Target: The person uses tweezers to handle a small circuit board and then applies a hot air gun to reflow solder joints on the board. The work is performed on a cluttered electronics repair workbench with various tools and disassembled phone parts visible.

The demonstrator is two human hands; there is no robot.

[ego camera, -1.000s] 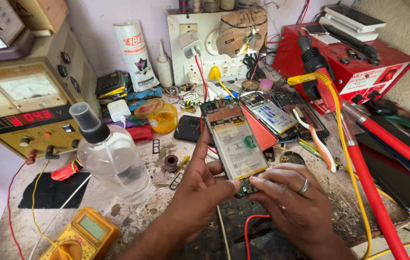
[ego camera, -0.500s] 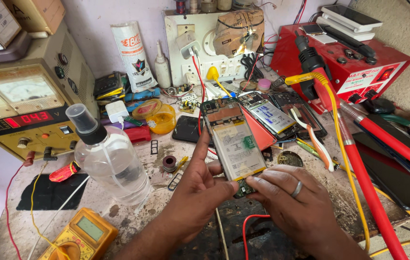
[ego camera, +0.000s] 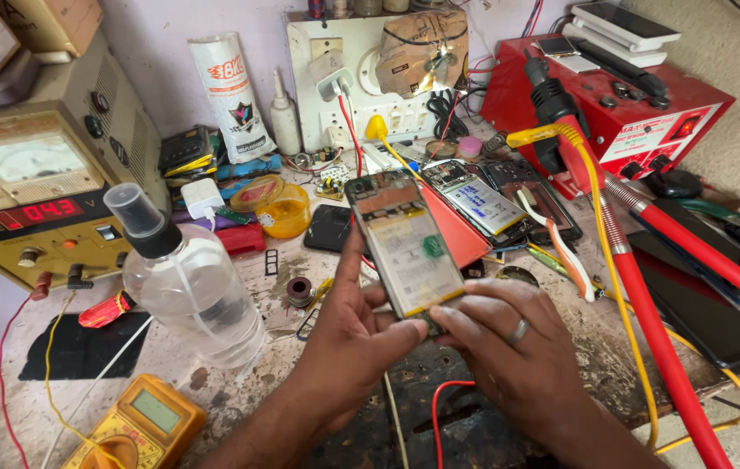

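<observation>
While the opened phone stands tilted at bench centre, back cover already off, the left hand grasps its lower edge from seven o'clock, the right hand pinching its bottom end from five o'clock, reassembly apparently remaining.

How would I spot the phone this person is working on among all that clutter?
Find the red box at the bench's back right, then look to the bench's near middle. The opened phone is tilted up between the left hand and right hand; unlike other phones, it's held.
</observation>
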